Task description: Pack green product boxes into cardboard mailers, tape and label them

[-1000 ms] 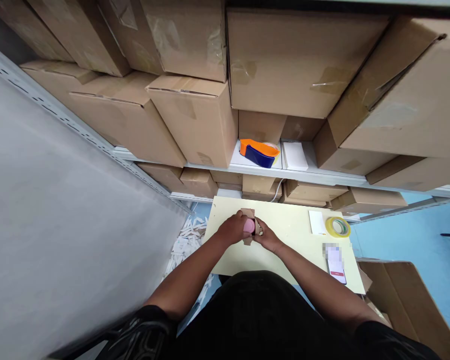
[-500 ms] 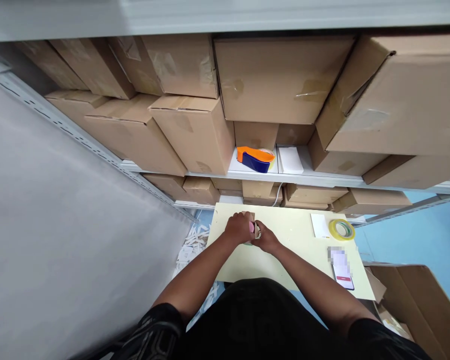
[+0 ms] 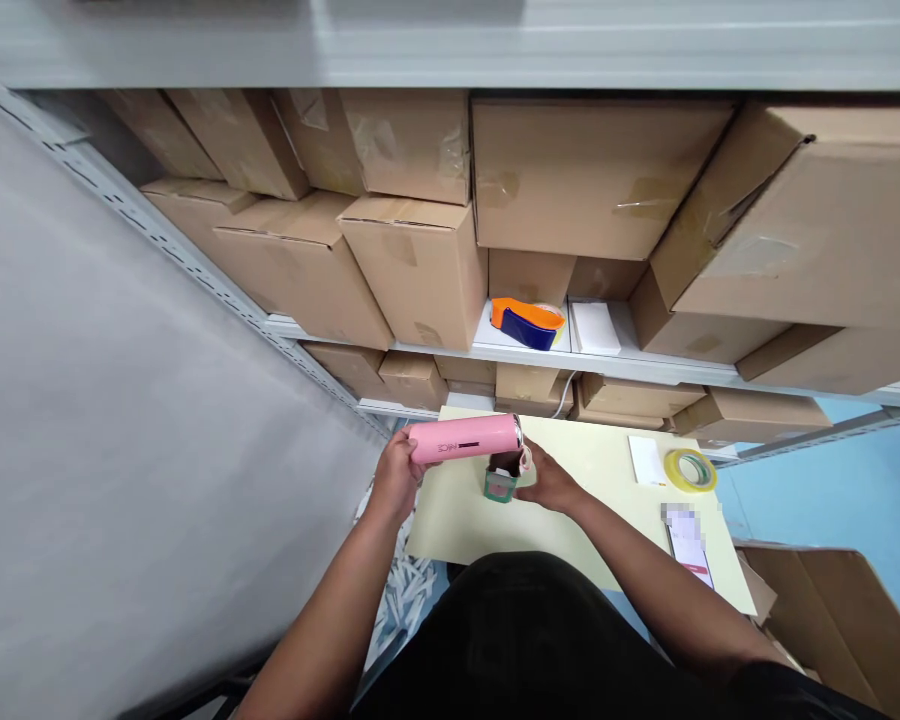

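In my left hand (image 3: 396, 475) is a pink thermos flask (image 3: 465, 438), gripped at its left end and lying nearly level, with dark lettering on its side and a shiny metal end pointing right. My right hand (image 3: 551, 480) holds a small box (image 3: 499, 487), green at its lower front and dark at its opening, just below the flask's metal end. A pale loop or flap shows by the right fingers; what it belongs to I cannot make out. Both hands are over the pale yellow table (image 3: 570, 540).
A white pad (image 3: 647, 461), a roll of clear tape (image 3: 690, 470) and a phone (image 3: 688, 545) lie on the table's right. Cardboard boxes (image 3: 412, 260) fill the shelves behind, with an orange and blue tape dispenser (image 3: 526, 323). An open carton (image 3: 832, 610) stands right; paper strips (image 3: 401, 600) litter the floor.
The pink flask, mostly hidden between both hands before, is now out in full view. My left hand has moved left with it, while my right hand stays by the box.
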`<state>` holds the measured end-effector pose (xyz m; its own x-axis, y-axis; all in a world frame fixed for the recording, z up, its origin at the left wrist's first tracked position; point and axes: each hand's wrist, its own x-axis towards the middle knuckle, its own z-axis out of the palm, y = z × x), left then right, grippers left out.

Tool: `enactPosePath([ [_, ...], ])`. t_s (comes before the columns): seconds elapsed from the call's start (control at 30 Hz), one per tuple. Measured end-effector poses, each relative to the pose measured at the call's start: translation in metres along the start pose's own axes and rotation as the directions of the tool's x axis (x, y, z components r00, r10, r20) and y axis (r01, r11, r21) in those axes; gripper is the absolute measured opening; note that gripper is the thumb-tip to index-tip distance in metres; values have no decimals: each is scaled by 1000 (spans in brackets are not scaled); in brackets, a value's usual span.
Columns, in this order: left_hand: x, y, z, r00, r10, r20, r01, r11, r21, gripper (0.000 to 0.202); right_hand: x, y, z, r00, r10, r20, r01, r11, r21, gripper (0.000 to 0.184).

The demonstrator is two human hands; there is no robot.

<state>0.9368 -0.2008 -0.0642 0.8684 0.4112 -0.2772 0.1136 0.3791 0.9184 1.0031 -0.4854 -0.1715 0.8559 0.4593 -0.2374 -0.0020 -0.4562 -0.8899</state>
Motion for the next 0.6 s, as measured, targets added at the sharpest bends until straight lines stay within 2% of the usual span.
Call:
enactPosePath([
  [0.07, -8, -10, 4, 990, -143, -7, 139, 971, -195, 32, -15, -16, -13, 999, -7, -38, 5, 999, -54, 110],
  [0.17, -22, -23, 20, 947, -321, -5, 302, 894, -331, 27, -34, -50, -24, 992, -122, -31, 121, 992, -25, 110],
  [0.3, -41, -35, 49, 901, -414, 129, 433, 844, -316, 28, -46, -95, -22, 947, -322, -5, 317, 930, 186, 98],
  [0.37, -50, -41, 62, 871, -433, 234, 486, 831, -272, 32, -48, -109, -19, 944, -326, -44, 324, 899, 295, 87],
  [0.43, -57, -48, 72, 817, -463, 342, 544, 816, -194, 37, -50, -115, -19, 963, -258, -74, 268, 897, 353, 74],
  [0.5, -60, -55, 77, 791, -467, 396, 538, 838, -87, 40, -52, -115, -22, 978, -186, -91, 207, 902, 379, 65],
  [0.53, -60, -57, 78, 807, -439, 394, 488, 872, -28, 41, -52, -113, -26, 981, -164, -103, 191, 901, 390, 63],
  [0.6, -57, -58, 74, 879, -310, 361, 299, 950, 88, 39, -53, -107, -33, 980, -137, -144, 187, 885, 427, 63],
])
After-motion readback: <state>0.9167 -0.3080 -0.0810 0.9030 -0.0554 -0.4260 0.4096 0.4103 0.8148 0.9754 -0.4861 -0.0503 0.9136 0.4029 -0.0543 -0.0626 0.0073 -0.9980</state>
